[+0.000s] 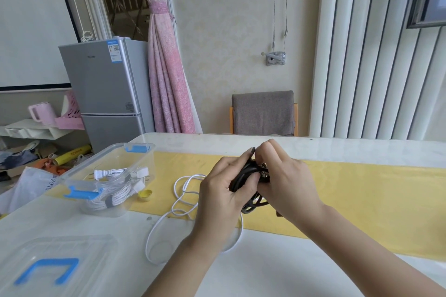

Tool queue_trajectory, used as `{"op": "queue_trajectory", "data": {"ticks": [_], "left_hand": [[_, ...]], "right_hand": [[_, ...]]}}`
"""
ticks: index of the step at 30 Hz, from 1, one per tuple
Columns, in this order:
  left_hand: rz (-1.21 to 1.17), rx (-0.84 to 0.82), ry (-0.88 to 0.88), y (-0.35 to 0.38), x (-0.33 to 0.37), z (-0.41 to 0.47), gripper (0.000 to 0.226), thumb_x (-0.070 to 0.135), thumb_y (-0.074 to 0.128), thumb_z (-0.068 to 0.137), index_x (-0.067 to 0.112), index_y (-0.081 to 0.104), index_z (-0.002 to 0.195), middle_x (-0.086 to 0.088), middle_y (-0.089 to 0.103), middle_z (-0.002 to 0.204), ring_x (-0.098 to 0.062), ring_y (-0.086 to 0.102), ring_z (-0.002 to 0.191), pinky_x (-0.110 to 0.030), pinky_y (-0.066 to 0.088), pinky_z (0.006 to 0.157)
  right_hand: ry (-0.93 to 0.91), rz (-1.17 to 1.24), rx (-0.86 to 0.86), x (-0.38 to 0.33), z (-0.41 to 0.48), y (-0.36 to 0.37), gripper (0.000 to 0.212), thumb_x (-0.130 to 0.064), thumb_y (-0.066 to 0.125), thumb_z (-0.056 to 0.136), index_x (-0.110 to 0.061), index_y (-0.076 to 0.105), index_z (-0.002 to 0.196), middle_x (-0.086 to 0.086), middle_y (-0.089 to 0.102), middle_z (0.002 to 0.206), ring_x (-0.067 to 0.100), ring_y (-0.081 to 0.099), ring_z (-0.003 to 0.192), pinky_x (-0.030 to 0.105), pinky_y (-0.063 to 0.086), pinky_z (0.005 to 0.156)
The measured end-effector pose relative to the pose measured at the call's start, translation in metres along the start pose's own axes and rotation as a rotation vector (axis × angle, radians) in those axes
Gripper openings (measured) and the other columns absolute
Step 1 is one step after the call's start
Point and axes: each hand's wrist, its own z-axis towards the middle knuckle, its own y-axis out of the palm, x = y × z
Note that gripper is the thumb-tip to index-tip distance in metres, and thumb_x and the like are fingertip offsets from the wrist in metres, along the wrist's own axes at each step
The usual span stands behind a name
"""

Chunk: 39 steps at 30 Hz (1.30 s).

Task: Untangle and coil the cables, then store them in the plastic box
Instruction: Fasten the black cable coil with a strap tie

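Item, step in hand: coiling of the thick black rubber-sheathed cable (pixel 248 175), held above the yellow cloth table runner (pixel 350 195) at mid-table. Left hand (pixel 223 190) grips the bundle, thumb pressed across the turns, fingers curled behind. Right hand (pixel 289 181) pinches the top of the same bundle with curled fingertips, apparently tucking or wrapping an end. Handling advice: keep the left thumb firmly over the loops so they do not spring apart; wind the last length snugly round the waist of the coil and tuck the end under a turn; keep the loops even in size so the bundle lies flat in the box. Whether a plug hangs free is hidden by the hands. Item, pending: thin white loose cable (pixel 179 200), sprawled in open loops on the table just left of and under the left forearm, not yet coiled. Item, near left: clear plastic lid with blue handle (pixel 60 248), lying flat on the white table (pixel 265 260), apart from its box. Item, left, farther: clear rectangular plastic box with blue latches (pixel 96 159), open; contents, white coiled cables with plugs (pixel 113 196), at least one bundle bound by a grey strap. Room appears to remain for the black coil.
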Motion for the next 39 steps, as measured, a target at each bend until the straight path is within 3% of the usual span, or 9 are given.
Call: {"op": "queue_trajectory", "data": {"ticks": [6, 10, 13, 17, 19, 24, 32, 39], "left_hand": [[0.108, -0.14, 0.108, -0.012, -0.001, 0.004, 0.052, 0.021, 0.058, 0.083, 0.025, 0.047, 0.134, 0.009, 0.059, 0.11, 0.004, 0.057, 0.101, -0.005, 0.037, 0.088], [0.162, -0.15, 0.094, -0.013, -0.006, 0.005, 0.047, 0.013, 0.061, 0.085, 0.029, 0.055, 0.129, 0.011, 0.059, 0.111, 0.004, 0.057, 0.102, -0.005, 0.037, 0.086], [0.212, -0.143, 0.058, -0.01, -0.011, 0.003, 0.039, 0.011, 0.058, 0.087, 0.021, 0.06, 0.125, 0.011, 0.058, 0.112, 0.004, 0.056, 0.104, -0.005, 0.037, 0.088], [0.255, -0.201, 0.002, -0.012, -0.016, 0.003, 0.039, 0.002, 0.058, 0.088, 0.022, 0.061, 0.122, 0.008, 0.059, 0.11, 0.007, 0.055, 0.1, -0.003, 0.036, 0.085], [0.268, -0.235, -0.025, -0.013, -0.017, 0.002, 0.039, 0.0, 0.059, 0.088, 0.022, 0.061, 0.121, 0.007, 0.059, 0.108, 0.007, 0.055, 0.099, -0.003, 0.036, 0.085], [0.269, -0.214, -0.075, -0.017, -0.022, 0.005, 0.032, 0.003, 0.058, 0.09, 0.023, 0.065, 0.114, 0.01, 0.06, 0.109, 0.006, 0.055, 0.101, -0.003, 0.036, 0.085], [0.228, -0.301, -0.079, -0.014, -0.015, 0.002, 0.033, 0.008, 0.061, 0.09, 0.03, 0.064, 0.114, 0.017, 0.061, 0.102, 0.006, 0.056, 0.094, -0.003, 0.035, 0.08], [0.167, -0.334, 0.008, -0.009, -0.008, 0.0, 0.025, 0.017, 0.065, 0.084, 0.024, 0.069, 0.107, 0.014, 0.064, 0.099, -0.004, 0.061, 0.092, -0.008, 0.04, 0.081]], "right_hand": [[0.071, 0.052, -0.04, 0.002, 0.003, -0.004, 0.035, -0.013, 0.057, 0.058, -0.021, 0.032, 0.082, -0.005, 0.045, 0.074, 0.019, 0.021, 0.043, 0.02, 0.019, 0.033], [0.128, 0.032, -0.101, 0.001, 0.005, -0.006, 0.036, -0.016, 0.065, 0.062, -0.018, 0.035, 0.082, -0.003, 0.041, 0.077, 0.026, 0.033, 0.043, 0.033, 0.031, 0.034], [0.15, -0.033, -0.187, -0.001, 0.011, -0.01, 0.035, -0.015, 0.073, 0.066, -0.013, 0.043, 0.085, 0.0, 0.042, 0.081, 0.026, 0.034, 0.044, 0.032, 0.028, 0.036], [0.108, -0.166, -0.538, -0.006, 0.022, -0.027, 0.028, -0.04, 0.062, 0.087, -0.018, 0.048, 0.099, -0.003, 0.054, 0.096, 0.025, 0.054, 0.074, 0.034, 0.038, 0.059], [0.075, -0.177, -0.614, -0.006, 0.027, -0.035, 0.026, -0.041, 0.057, 0.091, -0.021, 0.054, 0.108, -0.004, 0.059, 0.101, 0.023, 0.059, 0.088, 0.033, 0.043, 0.07], [0.047, -0.165, -0.656, -0.003, 0.033, -0.055, 0.021, -0.037, 0.055, 0.093, -0.027, 0.069, 0.106, -0.005, 0.062, 0.099, 0.02, 0.059, 0.089, 0.032, 0.047, 0.077], [-0.002, 0.077, -0.57, 0.008, 0.033, -0.066, 0.005, -0.026, 0.066, 0.086, -0.026, 0.072, 0.087, -0.014, 0.06, 0.085, 0.008, 0.061, 0.08, 0.029, 0.048, 0.073], [0.151, 0.383, -0.54, 0.028, 0.031, -0.065, 0.007, -0.016, 0.074, 0.081, -0.022, 0.07, 0.077, -0.015, 0.062, 0.076, -0.002, 0.061, 0.074, 0.01, 0.044, 0.067]]}}
